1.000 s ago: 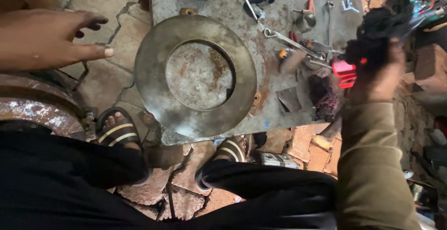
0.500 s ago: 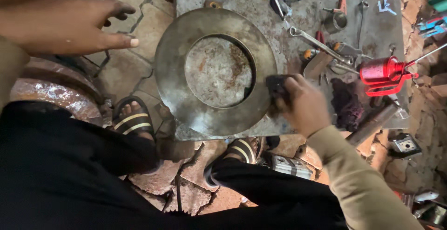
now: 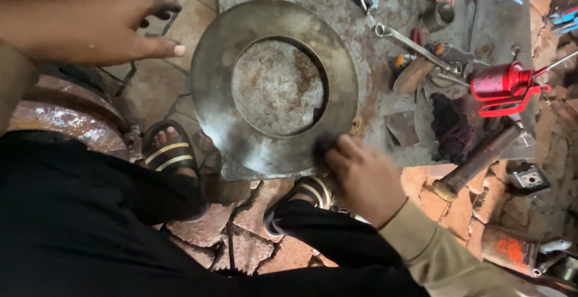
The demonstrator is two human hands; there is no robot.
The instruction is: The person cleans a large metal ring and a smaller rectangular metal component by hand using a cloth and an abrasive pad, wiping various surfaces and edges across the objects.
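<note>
Fingers of the right hand (image 3: 361, 176) curl shut around a small dark wad (image 3: 324, 148), seemingly a rag or abrasive pad, and press it onto the near right rim of the metal ring disc (image 3: 217, 86). Left hand (image 3: 90, 23) hovers off to the left above the stone floor (image 3: 153, 89), fingers spread and loosely bent, holding nothing, its thumb tip just short of the disc's left edge.

That disc lies flat on a rusty steel plate (image 3: 385, 44) which serves as a bench. Being round, it has no long axis to speak of — its broad face points straight up at the camera, and the big central hole shows the rusty plate beneath. Its near edge sits close to the plate's front edge, above two sandalled feet (image 3: 171, 149).

Right of the disc the plate is crowded: a long ring spanner (image 3: 415, 45) lies diagonally, running from upper left to lower right, beside a wooden-handled tool (image 3: 414, 75); a red oil can (image 3: 500, 83) lies at the far right with its thin spout pointing right; a dark rag (image 3: 451, 125) and a small flat metal piece (image 3: 402, 128) lie just below them; a hammer (image 3: 475, 161) pokes its handle off the plate's near right corner. A small metal cup (image 3: 442, 13) stands toward the back.

Open room lies on the disc's left and top arc — the right side is hemmed by tools. A large rusty round part (image 3: 66, 119) sits on the floor at left.
</note>
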